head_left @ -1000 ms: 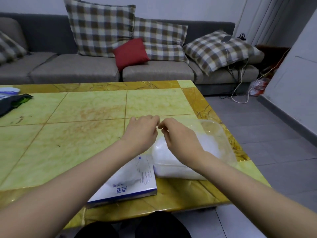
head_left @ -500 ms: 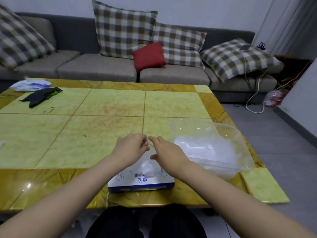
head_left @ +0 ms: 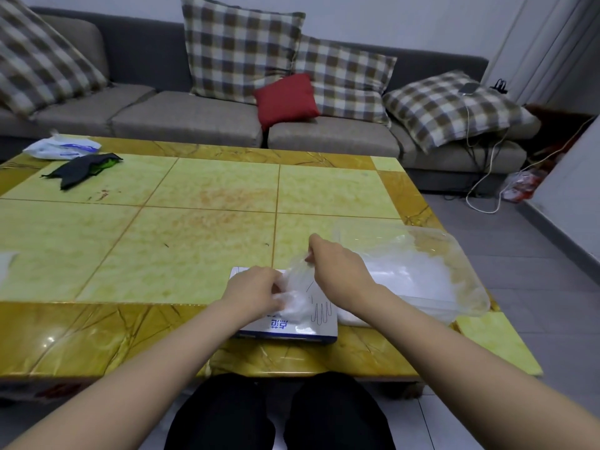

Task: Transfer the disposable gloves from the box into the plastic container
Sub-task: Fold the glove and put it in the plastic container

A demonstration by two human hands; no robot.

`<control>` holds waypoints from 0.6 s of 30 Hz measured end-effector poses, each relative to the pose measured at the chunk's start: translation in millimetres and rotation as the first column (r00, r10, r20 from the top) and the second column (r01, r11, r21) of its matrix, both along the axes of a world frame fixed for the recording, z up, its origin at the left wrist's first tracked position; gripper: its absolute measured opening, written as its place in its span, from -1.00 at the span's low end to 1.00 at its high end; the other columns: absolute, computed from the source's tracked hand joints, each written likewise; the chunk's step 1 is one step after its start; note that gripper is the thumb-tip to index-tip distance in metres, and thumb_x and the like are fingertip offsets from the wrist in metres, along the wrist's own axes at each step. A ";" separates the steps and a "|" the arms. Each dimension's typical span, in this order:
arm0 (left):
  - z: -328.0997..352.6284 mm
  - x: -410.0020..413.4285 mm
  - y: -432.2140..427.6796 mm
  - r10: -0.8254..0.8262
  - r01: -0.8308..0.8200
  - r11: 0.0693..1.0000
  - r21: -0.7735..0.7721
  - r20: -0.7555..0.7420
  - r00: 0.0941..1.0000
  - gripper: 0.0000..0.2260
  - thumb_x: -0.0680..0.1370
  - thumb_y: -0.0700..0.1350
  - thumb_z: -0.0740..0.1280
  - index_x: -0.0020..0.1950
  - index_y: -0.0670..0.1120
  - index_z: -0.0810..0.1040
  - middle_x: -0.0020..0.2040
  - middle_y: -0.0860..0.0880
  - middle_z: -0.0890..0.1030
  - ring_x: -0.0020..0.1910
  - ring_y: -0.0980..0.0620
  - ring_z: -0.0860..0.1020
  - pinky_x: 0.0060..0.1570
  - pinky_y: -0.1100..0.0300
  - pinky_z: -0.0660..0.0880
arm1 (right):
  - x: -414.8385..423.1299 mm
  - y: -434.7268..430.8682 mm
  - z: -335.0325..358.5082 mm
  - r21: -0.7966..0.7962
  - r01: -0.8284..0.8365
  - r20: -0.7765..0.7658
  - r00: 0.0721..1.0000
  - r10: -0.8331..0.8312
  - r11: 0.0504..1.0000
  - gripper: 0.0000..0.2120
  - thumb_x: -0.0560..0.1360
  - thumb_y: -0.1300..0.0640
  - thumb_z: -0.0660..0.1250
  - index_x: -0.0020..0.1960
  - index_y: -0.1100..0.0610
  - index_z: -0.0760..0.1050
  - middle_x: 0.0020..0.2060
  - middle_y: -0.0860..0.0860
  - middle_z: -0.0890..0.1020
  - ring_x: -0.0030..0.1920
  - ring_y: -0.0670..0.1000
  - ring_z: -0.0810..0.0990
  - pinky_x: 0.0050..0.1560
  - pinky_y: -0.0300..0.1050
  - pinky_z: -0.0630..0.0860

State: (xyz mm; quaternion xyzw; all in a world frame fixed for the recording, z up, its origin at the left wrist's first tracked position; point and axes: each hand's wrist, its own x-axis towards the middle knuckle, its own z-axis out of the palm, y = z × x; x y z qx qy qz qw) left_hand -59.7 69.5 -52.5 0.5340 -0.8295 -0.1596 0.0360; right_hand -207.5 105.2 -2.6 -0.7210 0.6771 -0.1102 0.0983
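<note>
Head view took in a grey sofa and, before it, the yellow tiled table, with the task's things gathered near its front right corner. The clear container lay open at the right and already held a white pile of gloves, so the transfer looked well under way, though how many were left in the box could not be told. The box lay flat just left of the container; whether the two touched could not be made out. Both hands worked over it. The left hand rested on the box's top, its fingers curled round the crumpled lower end of a clear glove at what seemed to be the opening. The right hand was raised a little above and beyond it, thumb and fingertips pinched on the glove's upper end, the other fingers folded in. The glove hung stretched between the two hands, partly out of the box and not yet over the container. The step in hand appeared to be drawing a glove free. The next move would call for the left hand to loosen its hold, or keep back the rest of the stack, while the right hand carried the film rightward over the container's rim. The film looked thin and clingy, so it would best be let go low over the pile.
</note>
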 end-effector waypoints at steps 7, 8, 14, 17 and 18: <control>0.3 -9.1 -7.6 0.000 0.000 1.000 -0.021 -0.010 1.000 -0.93 0.43 -0.07 0.34 -0.16 0.04 0.45 -0.12 0.09 0.56 -0.01 0.04 0.52 -0.18 0.21 0.28 | -13.1 -4.3 9.1 -0.048 0.134 0.083 0.988 -0.129 0.990 -0.83 0.47 0.41 0.08 -0.06 0.16 0.22 0.10 0.12 0.59 0.07 0.18 0.56 -0.10 0.03 0.48; 1.4 -9.8 -8.7 -0.008 0.008 1.000 -0.018 -0.003 1.000 -0.91 0.43 -0.07 0.33 -0.12 0.03 0.45 -0.09 0.08 0.57 -0.02 0.03 0.53 -0.16 0.19 0.29 | -15.1 -4.9 7.6 -0.055 0.131 0.091 0.988 -0.126 0.990 -0.84 0.49 0.40 0.07 -0.06 0.17 0.23 0.08 0.12 0.60 0.04 0.18 0.57 -0.09 0.06 0.49; 8.4 -14.4 -6.5 0.036 -0.021 0.990 0.141 -0.105 0.994 -0.49 0.51 0.21 0.26 0.39 0.04 0.31 0.18 -0.03 0.49 0.09 -0.02 0.48 0.06 0.07 0.43 | -23.5 -6.1 -3.6 -0.013 0.087 0.118 0.989 -0.085 0.996 -0.88 0.61 0.16 0.14 -0.03 0.19 0.40 -0.11 0.11 0.64 -0.16 0.16 0.61 -0.11 0.08 0.55; 1.2 -20.6 -1.1 0.025 -0.021 0.994 0.111 -0.035 0.999 -0.48 0.53 0.21 0.23 0.43 0.01 0.31 0.29 -0.05 0.39 0.26 -0.04 0.40 0.23 0.02 0.35 | -18.6 -1.8 -6.4 0.018 0.076 0.151 0.985 -0.078 0.997 -0.83 0.60 0.14 0.16 -0.05 0.21 0.46 -0.13 0.15 0.64 -0.18 0.18 0.62 -0.10 0.11 0.57; -1.8 -22.6 -0.3 0.026 -0.024 0.993 0.116 -0.016 1.000 -0.49 0.53 0.19 0.24 0.41 -0.02 0.32 0.30 -0.04 0.40 0.27 -0.04 0.39 0.26 0.02 0.31 | -17.4 -0.9 -7.1 0.021 0.075 0.161 0.984 -0.077 0.997 -0.84 0.60 0.16 0.16 -0.06 0.21 0.45 -0.12 0.16 0.64 -0.17 0.18 0.62 -0.10 0.12 0.57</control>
